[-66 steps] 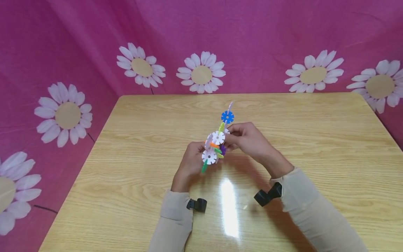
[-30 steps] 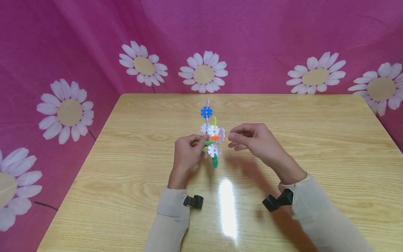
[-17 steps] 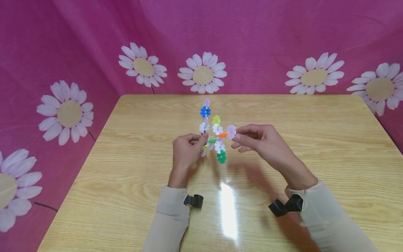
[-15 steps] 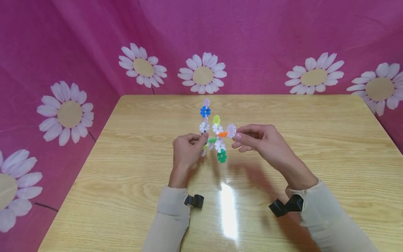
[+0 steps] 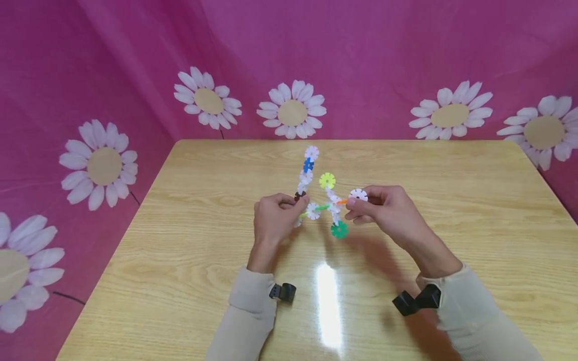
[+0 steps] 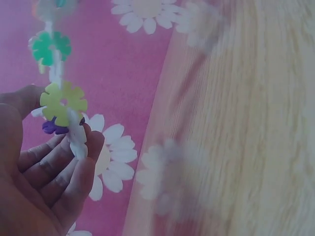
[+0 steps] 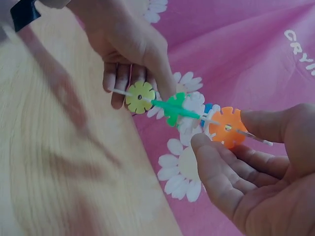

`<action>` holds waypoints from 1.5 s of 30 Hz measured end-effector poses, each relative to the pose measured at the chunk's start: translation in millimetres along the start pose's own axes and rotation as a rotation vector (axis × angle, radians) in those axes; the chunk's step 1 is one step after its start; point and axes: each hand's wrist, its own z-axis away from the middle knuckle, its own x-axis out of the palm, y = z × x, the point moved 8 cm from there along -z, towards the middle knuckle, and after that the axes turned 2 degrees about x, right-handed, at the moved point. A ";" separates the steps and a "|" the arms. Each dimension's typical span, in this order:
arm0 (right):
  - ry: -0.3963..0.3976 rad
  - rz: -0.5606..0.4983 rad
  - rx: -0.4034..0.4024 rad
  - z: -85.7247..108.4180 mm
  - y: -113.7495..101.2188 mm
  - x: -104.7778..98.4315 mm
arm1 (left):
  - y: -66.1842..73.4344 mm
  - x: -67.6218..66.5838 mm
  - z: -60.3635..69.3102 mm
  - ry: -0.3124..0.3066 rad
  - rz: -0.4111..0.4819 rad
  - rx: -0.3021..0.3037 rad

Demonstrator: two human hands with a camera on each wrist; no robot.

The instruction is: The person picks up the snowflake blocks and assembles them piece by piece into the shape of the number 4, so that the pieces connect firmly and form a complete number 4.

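A model of interlocking notched plastic discs (image 5: 333, 206) is held above the table between both hands in the head view. My left hand (image 5: 277, 215) pinches its left part at a dark disc (image 5: 300, 196), which looks purple (image 6: 53, 127) in the left wrist view. From there a column with a blue disc (image 5: 308, 165) rises to a pale disc (image 5: 311, 153). My right hand (image 5: 392, 213) pinches a whitish disc (image 5: 358, 194) at the right end, beside the orange disc (image 7: 228, 128). A yellow disc (image 5: 327, 180) tops the middle branch; a green disc (image 5: 339, 229) ends it below.
The wood-grain table (image 5: 203, 301) extends around both hands, with a bright light reflection in front of them. A pink cloth (image 5: 361, 60) with printed daisies hangs behind and at the left. Black wrist cameras (image 5: 284, 293) sit at both sleeves.
The model has turned from bunched to spread out sideways. My right hand let go, moved right and took the whitish end disc; my left hand now pinches the dark disc.
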 end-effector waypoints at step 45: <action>-0.091 0.276 0.240 -6.0 96.5 -19.2 | -19.1 46.6 1.8 -0.431 -0.161 -0.142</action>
